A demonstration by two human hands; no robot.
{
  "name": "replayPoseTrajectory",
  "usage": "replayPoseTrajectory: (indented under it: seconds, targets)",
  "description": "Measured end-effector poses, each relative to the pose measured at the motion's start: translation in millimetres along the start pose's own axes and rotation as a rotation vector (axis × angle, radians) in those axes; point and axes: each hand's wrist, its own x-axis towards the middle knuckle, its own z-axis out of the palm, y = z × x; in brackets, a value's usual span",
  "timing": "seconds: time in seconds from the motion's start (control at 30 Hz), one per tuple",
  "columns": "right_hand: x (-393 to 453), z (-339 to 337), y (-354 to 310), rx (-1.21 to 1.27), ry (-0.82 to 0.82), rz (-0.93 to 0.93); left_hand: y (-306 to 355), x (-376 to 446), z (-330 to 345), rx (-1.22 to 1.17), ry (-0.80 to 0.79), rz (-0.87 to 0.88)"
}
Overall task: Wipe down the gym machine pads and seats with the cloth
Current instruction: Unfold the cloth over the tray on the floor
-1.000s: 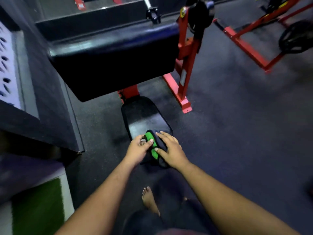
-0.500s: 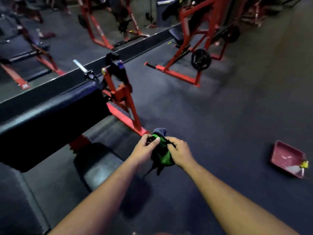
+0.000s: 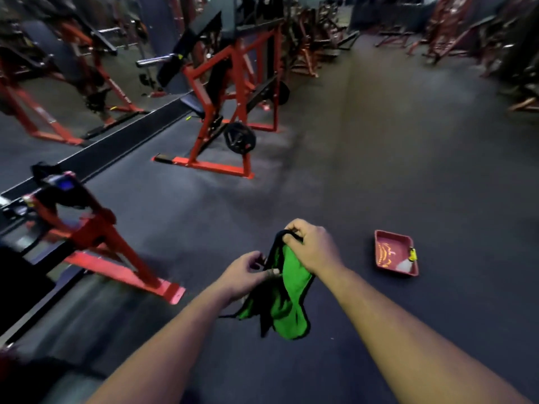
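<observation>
A green cloth (image 3: pixel 287 298) with a dark edge hangs in the air in front of me, partly unfolded. My right hand (image 3: pixel 313 247) grips its upper edge from above. My left hand (image 3: pixel 246 272) pinches the cloth's left side, lower down. A red-framed machine (image 3: pixel 96 243) stands at the left; its black pad (image 3: pixel 17 281) shows only at the left border. Farther off, another red machine (image 3: pixel 224 112) carries a dark seat (image 3: pixel 194 104) and an angled back pad (image 3: pixel 192 51).
A red tray (image 3: pixel 390 243) lies on the dark rubber floor to the right, with a spray bottle (image 3: pixel 407 262) in it. A weight plate (image 3: pixel 239 138) hangs on the far machine. More red machines line the back and right edge. A mirror wall runs along the left.
The view has swung up and right, away from the seat and pad. Both hands lifted the cloth off the seat and have drawn it apart, so it now hangs unfolded.
</observation>
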Motion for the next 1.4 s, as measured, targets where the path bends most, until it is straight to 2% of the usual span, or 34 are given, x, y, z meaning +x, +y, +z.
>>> replayPoseTrajectory:
  seconds: [0.13, 0.3, 0.37, 0.5, 0.57, 0.7, 0.83, 0.9, 1.07, 1.2, 1.33, 1.4]
  targets:
    - [27, -32, 35, -0.029, 0.019, 0.074, 25, 60, 32, 0.03, -0.001, 0.084]
    - [63, -90, 83, -0.107, 0.128, 0.21, 54, 137, 53, -0.045, 0.099, 0.101]
    - [79, -120, 99, -0.092, 0.194, 0.277, 58, 177, 56, 0.081, 0.025, 0.196]
    - [101, -168, 123, -0.006, 0.351, 0.374, 72, 246, 56, 0.553, -0.217, 0.401]
    - [108, -191, 139, 0.014, 0.45, 0.433, 87, 281, 57, 0.636, -0.257, 0.443]
    - [116, -224, 184, -0.025, 0.531, 0.606, 129, 334, 75, 0.366, -0.305, 0.391]
    - [128, -236, 220, 0.093, 0.619, 0.75, 183, 370, 123, 0.081, -0.21, 0.348]
    - [136, -237, 235, 0.217, 0.648, 0.755, 209, 384, 154, -0.006, -0.201, 0.32]
    - [166, -242, 273, 0.446, 0.58, 0.707, 264, 403, 228, -0.142, -0.335, 0.274]
    - [189, -256, 308, 0.428, 0.539, 0.643, 298, 422, 263, -0.125, -0.392, 0.295]
    - [208, -277, 336, 0.465, 0.559, 0.639, 317, 447, 283, -0.218, -0.305, 0.261]
    - [220, -289, 346, 0.543, 0.536, 0.668, 329, 457, 294, -0.262, -0.336, 0.264]
